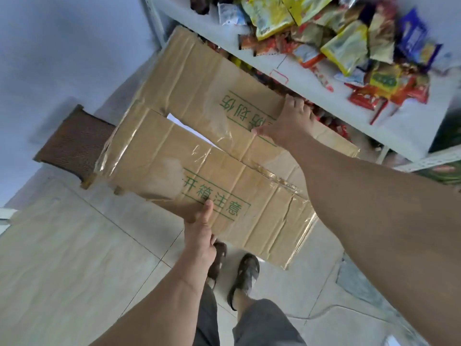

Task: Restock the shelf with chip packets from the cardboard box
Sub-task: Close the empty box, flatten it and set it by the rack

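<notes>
Two hands on cardboard box [212, 151] | left hand [200, 236] fingers grip near edge | right hand [289, 121] fingers grip far flap

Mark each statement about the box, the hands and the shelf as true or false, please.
1. Both hands hold the cardboard box. True: the left hand grips its near edge, and the right hand holds its far flap.
2. The box flaps are wide open. False: they are folded almost shut, with only a narrow gap between them.
3. The white shelf carries snack packets. True.
4. The box rests on the floor. False: it is held up above the tiled floor.
5. The print on the box is red. False: it is green.
</notes>
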The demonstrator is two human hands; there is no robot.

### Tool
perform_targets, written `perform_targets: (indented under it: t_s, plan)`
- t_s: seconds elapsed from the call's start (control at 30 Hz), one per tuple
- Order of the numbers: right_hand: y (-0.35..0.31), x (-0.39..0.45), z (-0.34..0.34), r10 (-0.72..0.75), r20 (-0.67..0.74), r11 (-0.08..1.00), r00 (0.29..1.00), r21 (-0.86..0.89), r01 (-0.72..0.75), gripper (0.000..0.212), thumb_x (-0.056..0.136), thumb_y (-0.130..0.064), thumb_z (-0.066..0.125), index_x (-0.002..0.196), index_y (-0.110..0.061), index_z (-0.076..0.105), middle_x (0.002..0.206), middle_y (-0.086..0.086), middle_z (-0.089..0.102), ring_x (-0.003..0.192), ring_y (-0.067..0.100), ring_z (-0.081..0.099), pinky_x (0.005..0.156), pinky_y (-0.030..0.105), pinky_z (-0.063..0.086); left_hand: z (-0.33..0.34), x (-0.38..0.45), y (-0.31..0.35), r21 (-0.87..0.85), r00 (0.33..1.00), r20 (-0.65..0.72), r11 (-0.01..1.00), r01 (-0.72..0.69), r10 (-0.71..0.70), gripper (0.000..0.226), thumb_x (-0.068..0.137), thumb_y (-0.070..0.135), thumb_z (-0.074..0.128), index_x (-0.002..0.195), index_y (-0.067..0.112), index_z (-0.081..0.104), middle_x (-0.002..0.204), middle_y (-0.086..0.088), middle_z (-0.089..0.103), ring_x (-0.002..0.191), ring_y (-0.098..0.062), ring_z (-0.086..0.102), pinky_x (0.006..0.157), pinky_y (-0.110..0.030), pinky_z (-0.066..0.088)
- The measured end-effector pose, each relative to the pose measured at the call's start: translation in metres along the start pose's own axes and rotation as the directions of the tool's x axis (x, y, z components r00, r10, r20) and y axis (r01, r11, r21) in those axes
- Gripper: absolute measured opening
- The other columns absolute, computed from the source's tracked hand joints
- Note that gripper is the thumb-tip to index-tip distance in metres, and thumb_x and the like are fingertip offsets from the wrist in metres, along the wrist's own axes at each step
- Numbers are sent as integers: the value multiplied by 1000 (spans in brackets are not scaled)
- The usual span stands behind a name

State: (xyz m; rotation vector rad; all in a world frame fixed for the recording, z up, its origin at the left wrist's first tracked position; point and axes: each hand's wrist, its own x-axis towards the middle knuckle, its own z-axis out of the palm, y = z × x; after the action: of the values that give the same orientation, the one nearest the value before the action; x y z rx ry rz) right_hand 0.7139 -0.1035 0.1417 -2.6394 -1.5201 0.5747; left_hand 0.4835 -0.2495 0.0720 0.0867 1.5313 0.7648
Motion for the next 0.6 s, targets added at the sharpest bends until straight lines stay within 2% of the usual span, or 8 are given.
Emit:
perform_targets:
  t_s: [0.07,0.13,0.17,0.2,0.33,0.43,0.5,0.6]
  plan:
    - [45,-21,-12,56,-32,998,998,31,-55,122,67,-72,76,155,-10,19,157,11,28,146,33,25,122,46,17,11,-16,-28,75,999,43,997,5,-8,47,78,42,81,118,35,58,124,8,69,98,-14,60,71,-32,41]
    - [93,-42,-20,130,-67,990,989,63,-126,120,67,-71,77,154,-11,21,157,10,29,146,32,25,122,45,18,22,-27,-55,148,996,84,989,5,-18,54,83,38,79,131,31,55,124,11,68,117,-20,59,93,-39,47]
    - [116,-51,-22,169,-89,984,982,75,-162,120,67,-71,77,154,-11,22,157,9,30,146,32,26,122,45,18,29,-34,-67,182,993,112,983,12,-33,59,82,38,79,134,29,54,127,10,67,124,-22,58,105,-46,44]
    - [138,-60,-23,205,-107,977,973,82,-197,119,66,-72,77,154,-12,23,156,9,31,146,31,26,122,45,19,35,-38,-80,212,989,134,977,24,-53,63,79,38,82,135,29,54,130,8,67,127,-24,57,110,-51,40]
    - [219,-102,-30,301,-134,951,944,109,-288,115,67,-70,78,152,-11,27,154,9,33,145,32,28,121,45,19,50,-58,-132,276,970,222,960,38,-102,65,71,34,85,130,32,58,126,4,70,120,-25,63,104,-48,47]
    - [287,-133,-36,357,-159,931,921,141,-337,111,66,-68,79,148,-11,32,150,10,38,141,33,32,119,45,24,68,-81,-177,309,963,234,949,55,-132,58,72,30,86,124,35,60,125,3,71,117,-24,65,104,-48,49]
    - [333,-148,-41,381,-175,921,908,154,-357,110,65,-69,79,147,-11,34,148,11,40,140,33,34,119,46,25,87,-98,-209,322,957,250,945,59,-145,60,66,30,88,120,35,61,122,2,71,114,-24,65,104,-50,50]
    - [401,-166,-49,397,-177,914,901,165,-370,112,64,-70,79,147,-10,34,151,13,38,140,34,33,119,47,25,115,-128,-261,332,953,268,942,44,-139,63,68,26,86,126,30,61,118,1,73,106,-21,67,101,-47,52]
